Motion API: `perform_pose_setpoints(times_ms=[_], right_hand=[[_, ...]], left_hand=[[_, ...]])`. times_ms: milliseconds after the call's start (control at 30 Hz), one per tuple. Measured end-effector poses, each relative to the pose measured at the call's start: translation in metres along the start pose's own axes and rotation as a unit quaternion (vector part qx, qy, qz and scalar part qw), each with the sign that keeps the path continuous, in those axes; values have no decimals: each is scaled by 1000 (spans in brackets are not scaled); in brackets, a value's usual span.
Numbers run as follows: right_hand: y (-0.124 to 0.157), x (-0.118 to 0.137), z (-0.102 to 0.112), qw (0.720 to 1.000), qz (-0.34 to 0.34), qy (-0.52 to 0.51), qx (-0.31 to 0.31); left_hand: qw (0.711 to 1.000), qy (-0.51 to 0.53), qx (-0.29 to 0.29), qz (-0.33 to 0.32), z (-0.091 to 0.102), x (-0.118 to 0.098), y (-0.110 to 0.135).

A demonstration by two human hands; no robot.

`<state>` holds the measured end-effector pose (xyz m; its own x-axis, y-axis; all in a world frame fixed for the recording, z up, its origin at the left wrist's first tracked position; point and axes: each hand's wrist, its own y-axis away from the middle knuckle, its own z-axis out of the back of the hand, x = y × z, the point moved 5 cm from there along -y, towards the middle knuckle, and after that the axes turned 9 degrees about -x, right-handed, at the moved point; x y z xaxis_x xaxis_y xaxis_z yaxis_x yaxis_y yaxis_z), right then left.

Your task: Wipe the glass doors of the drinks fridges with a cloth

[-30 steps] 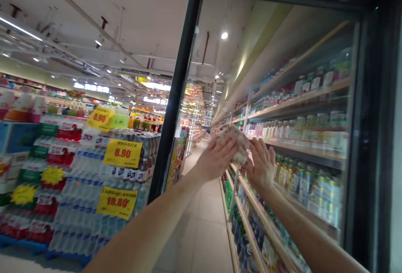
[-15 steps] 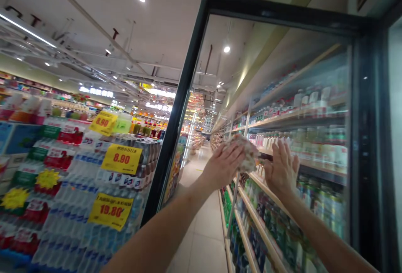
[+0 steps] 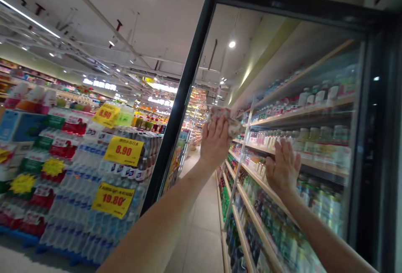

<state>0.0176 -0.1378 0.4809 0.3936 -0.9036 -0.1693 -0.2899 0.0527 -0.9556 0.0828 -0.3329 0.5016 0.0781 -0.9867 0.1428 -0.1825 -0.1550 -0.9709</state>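
Observation:
A black-framed glass cooler door (image 3: 314,68) stands open in front of me. My left hand (image 3: 216,141) presses a crumpled whitish cloth (image 3: 230,123) flat against the glass, fingers laid over it. My right hand (image 3: 283,168) lies with spread fingers flat on the same pane, to the right and a little lower, holding nothing. Shelves of bottled drinks (image 3: 317,139) show through the glass behind both hands.
A stacked display of bottled water packs (image 3: 94,189) with yellow price signs (image 3: 123,150) fills the left side. A tiled aisle (image 3: 201,231) runs ahead between it and the cooler shelves. The door's black frame edge (image 3: 185,93) slants down the middle.
My left hand has slid the cloth upward and slightly left on the glass. My right hand has shifted right, away from the cloth, and stays flat on the pane.

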Motion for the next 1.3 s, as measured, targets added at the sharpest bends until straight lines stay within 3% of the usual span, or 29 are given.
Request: perform_pose_setpoints(times_ms=[100, 133, 167, 300, 333, 433, 500, 633, 700, 767, 833, 867, 900, 1000, 1067, 1100, 1233, 1300], right_hand=[[1, -1, -2, 1000, 7, -4, -5], [2, -2, -2, 1000, 9, -7, -10], [2, -2, -2, 1000, 10, -10, -16], [4, -4, 0, 999, 1, -34, -30], [4, -4, 1, 999, 1, -40, -35], [5, -4, 3, 997, 6, -56, -52], [5, -5, 4, 997, 6, -58, -59], [5, -6, 4, 997, 0, -59, -59], [5, -7, 3, 997, -6, -58, -54], [4, -7, 3, 997, -16, -52, -46], [4, -7, 2, 998, -24, -49, -35], [3, -7, 2, 998, -27, -48, -31], [3, -7, 3, 998, -28, -49, -28], [2, -6, 4, 998, -26, -57, -29], [2, -6, 5, 997, -24, -61, -27], [2, -5, 5, 997, -24, -63, -27], [2, -5, 5, 997, -13, -69, -32], [2, -5, 4, 997, -12, -65, -30]], left_hand=[[983, 52, 24, -173, 0, -31, 16], [977, 65, 26, -203, 1, -37, 20], [977, 69, 25, -201, 0, -38, 20], [999, 30, 10, -16, -4, -19, 7], [999, 31, 10, -12, -5, -20, 6], [987, 70, 26, -145, -8, -39, 8], [980, 82, 35, -178, -9, -39, 4], [999, 28, 25, 37, -8, 5, -20], [997, 13, 20, 70, -6, 13, -19], [998, 38, 32, -42, -5, -2, -9], [976, 79, 54, -195, -4, -21, 7], [967, 89, 61, -230, -3, -23, 13], [970, 86, 59, -218, -3, -18, 13], [999, 23, 19, -17, 3, 21, 10], [999, 3, 10, 38, 11, 34, 23], [1000, 9, 17, 15, 15, 32, 35], [978, 79, 55, -183, 32, 4, 97], [984, 76, 53, -152, 36, 6, 110]])
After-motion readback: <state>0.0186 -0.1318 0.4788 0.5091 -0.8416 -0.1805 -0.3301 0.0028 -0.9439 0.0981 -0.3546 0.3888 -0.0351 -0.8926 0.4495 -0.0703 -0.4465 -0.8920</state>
